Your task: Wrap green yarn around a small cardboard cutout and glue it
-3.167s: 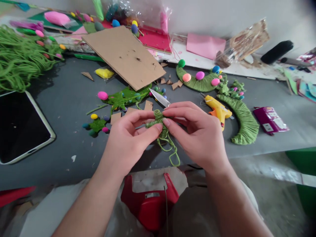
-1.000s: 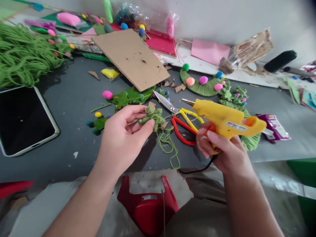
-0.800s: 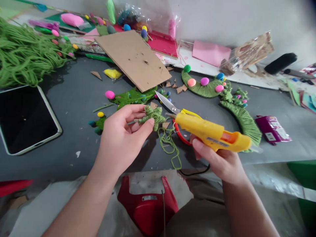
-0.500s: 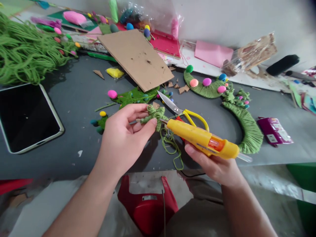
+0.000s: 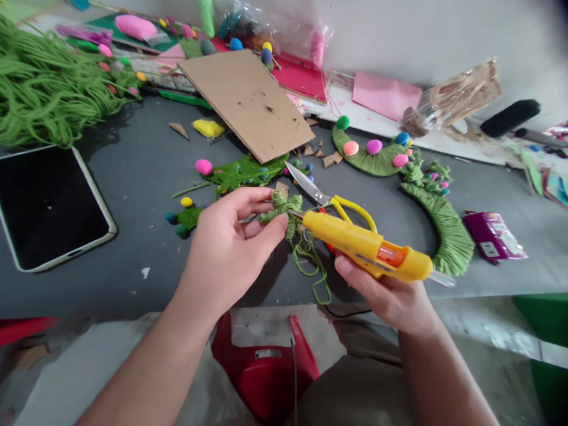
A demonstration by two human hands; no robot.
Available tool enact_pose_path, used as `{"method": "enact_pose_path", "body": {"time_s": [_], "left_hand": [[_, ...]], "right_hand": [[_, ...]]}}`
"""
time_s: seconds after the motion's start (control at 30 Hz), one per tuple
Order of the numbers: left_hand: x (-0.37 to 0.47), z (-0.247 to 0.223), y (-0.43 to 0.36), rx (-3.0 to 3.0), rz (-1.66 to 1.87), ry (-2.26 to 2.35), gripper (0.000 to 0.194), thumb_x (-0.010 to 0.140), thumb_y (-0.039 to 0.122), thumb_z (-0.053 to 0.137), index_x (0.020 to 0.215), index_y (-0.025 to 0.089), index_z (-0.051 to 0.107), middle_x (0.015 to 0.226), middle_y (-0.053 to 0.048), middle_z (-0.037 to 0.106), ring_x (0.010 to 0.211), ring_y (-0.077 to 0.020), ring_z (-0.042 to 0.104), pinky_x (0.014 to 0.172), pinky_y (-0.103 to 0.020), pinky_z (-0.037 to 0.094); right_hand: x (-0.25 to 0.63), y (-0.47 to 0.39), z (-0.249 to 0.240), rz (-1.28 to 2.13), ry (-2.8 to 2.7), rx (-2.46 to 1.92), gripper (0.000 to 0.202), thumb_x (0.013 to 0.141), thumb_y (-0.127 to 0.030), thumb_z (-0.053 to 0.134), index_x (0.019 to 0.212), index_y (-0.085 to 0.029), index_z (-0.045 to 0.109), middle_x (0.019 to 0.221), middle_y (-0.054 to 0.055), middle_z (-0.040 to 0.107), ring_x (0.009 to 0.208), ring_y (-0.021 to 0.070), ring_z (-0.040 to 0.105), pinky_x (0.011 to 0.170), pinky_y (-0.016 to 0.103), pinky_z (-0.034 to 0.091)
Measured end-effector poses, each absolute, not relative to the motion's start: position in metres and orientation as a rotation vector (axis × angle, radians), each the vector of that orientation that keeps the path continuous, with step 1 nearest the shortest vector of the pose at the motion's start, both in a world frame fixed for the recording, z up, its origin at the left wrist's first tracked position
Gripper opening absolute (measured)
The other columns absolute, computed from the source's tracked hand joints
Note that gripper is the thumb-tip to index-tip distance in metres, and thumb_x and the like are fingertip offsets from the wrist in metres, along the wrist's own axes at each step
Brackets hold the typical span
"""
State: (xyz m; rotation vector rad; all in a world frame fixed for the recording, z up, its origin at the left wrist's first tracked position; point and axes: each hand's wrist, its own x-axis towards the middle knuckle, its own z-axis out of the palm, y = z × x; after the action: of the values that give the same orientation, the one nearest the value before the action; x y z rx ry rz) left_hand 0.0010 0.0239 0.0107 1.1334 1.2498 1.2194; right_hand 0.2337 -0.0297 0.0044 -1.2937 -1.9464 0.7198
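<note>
Between the thumb and fingers of my left hand [image 5: 237, 236] is a small star wrapped in green yarn [image 5: 280, 207]. My right hand [image 5: 386, 293] grips a yellow hot glue gun [image 5: 364, 242], its metal nozzle touching or just in front of the star; I cannot tell which. A clear glue stick [image 5: 442, 278] pokes out of the gun's back end. Loose green yarn [image 5: 310, 266] trails below the star onto the table. Behind the gun lie scissors [image 5: 317, 192] with yellow handles, blades pointing away to the left, partly covered by the gun.
A cardboard sheet [image 5: 248, 106] and cardboard scraps lie behind the hands. Curved yarn-wrapped pieces [image 5: 444, 231] with coloured balls lie at right, near a purple packet [image 5: 494, 236]. At left are a phone-like tablet [image 5: 48, 207] and a green yarn heap [image 5: 48, 89]. Below stands a red stool [image 5: 266, 378].
My left hand and the star have shifted slightly right in the picture. The glue gun stays at the star, its nozzle now a little further over it.
</note>
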Motion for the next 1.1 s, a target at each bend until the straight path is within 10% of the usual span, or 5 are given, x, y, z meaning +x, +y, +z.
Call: {"method": "enact_pose_path", "body": {"time_s": [1.1], "left_hand": [[-0.0020, 0.0156, 0.0252, 1.268, 1.183, 1.374, 0.031, 0.079, 0.025, 0.084, 0.108, 0.020, 0.075, 0.102, -0.004, 0.078, 0.094, -0.0187, 0.075, 0.079, -0.022, 0.065]], "right_hand": [[0.2345, -0.0339, 0.0019, 0.540, -2.064, -1.320, 0.015, 0.093, -0.015, 0.068, 0.105, -0.025, 0.067, 0.098, 0.003, 0.073, 0.089, 0.0203, 0.070, 0.064, 0.028, 0.055]]}}
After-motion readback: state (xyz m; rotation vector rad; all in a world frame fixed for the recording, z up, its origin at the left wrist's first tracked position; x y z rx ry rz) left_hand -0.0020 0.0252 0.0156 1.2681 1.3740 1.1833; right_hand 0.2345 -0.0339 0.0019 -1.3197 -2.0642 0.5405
